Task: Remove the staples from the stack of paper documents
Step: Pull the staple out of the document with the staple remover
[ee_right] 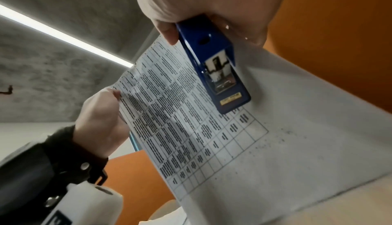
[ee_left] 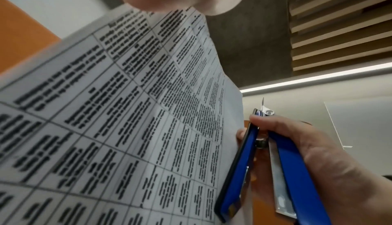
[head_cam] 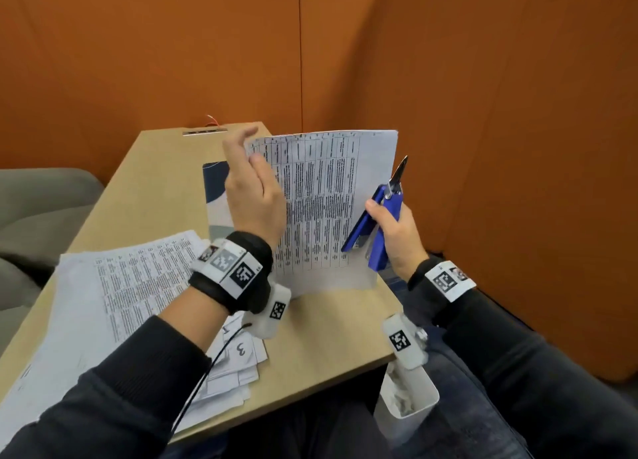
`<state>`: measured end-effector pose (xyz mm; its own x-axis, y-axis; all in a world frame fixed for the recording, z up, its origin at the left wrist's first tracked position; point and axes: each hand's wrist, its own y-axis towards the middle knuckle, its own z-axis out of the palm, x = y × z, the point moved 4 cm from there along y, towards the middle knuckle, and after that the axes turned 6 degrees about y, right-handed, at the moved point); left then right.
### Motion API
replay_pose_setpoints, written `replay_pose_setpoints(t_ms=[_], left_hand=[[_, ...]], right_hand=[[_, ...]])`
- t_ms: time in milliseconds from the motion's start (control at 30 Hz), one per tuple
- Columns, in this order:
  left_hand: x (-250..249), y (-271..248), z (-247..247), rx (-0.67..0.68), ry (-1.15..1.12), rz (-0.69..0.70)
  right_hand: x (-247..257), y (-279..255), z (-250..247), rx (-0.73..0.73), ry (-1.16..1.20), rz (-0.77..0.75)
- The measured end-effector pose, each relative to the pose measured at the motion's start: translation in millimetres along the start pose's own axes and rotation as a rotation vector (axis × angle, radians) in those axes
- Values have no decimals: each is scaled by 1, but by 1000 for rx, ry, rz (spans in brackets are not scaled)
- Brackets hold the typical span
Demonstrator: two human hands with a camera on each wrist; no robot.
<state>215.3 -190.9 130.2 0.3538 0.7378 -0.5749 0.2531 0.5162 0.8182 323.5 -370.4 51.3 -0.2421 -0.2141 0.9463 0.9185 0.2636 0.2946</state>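
Observation:
My left hand [head_cam: 252, 163] pinches the upper left corner of a printed table document [head_cam: 321, 210] and holds it upright above the table [head_cam: 328, 327]. The same sheets fill the left wrist view [ee_left: 127, 119]. My right hand [head_cam: 392, 224] grips a blue stapler [head_cam: 376, 227] at the document's right edge, with its metal remover tip pointing up. In the right wrist view the stapler [ee_right: 214, 64] lies against the page [ee_right: 191, 128], and my left hand [ee_right: 101, 119] holds the far corner. I can make out no staple.
A stack of printed papers [head_cam: 131, 286] lies on the left of the table, with small numbered slips [head_cam: 238, 358] near the front edge. A dark folder [head_cam: 215, 182] lies behind the raised document. A white bin [head_cam: 411, 400] stands by the table's right front corner. Orange walls enclose the desk.

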Motion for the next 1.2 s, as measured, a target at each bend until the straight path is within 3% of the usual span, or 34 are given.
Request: replay_pose_setpoints(t_ms=[100, 233, 300, 467, 567, 700, 867, 1033, 1200], left_hand=[[14, -9, -1, -46, 10, -67], [-2, 11, -3, -117, 0, 24], [4, 8, 0, -108, -2, -10], [51, -10, 4, 30, 109, -190], [59, 5, 2, 117, 198, -215], [61, -8, 18, 474, 240, -205], [55, -55, 37, 784, 161, -265], [44, -67, 43, 817, 190, -173], [41, -71, 47, 846, 232, -155]], right_hand=[[-8, -4, -2, -29, -5, 9], [15, 3, 3, -84, 63, -101], [10, 6, 5, -88, 53, -103], [-15, 2, -2, -93, -72, -21], [11, 14, -6, -171, -72, -153], [63, 28, 3, -261, -101, -399], [72, 44, 31, -191, -147, -318], [51, 48, 50, -97, -242, -229], [48, 49, 60, -70, -342, -267]])
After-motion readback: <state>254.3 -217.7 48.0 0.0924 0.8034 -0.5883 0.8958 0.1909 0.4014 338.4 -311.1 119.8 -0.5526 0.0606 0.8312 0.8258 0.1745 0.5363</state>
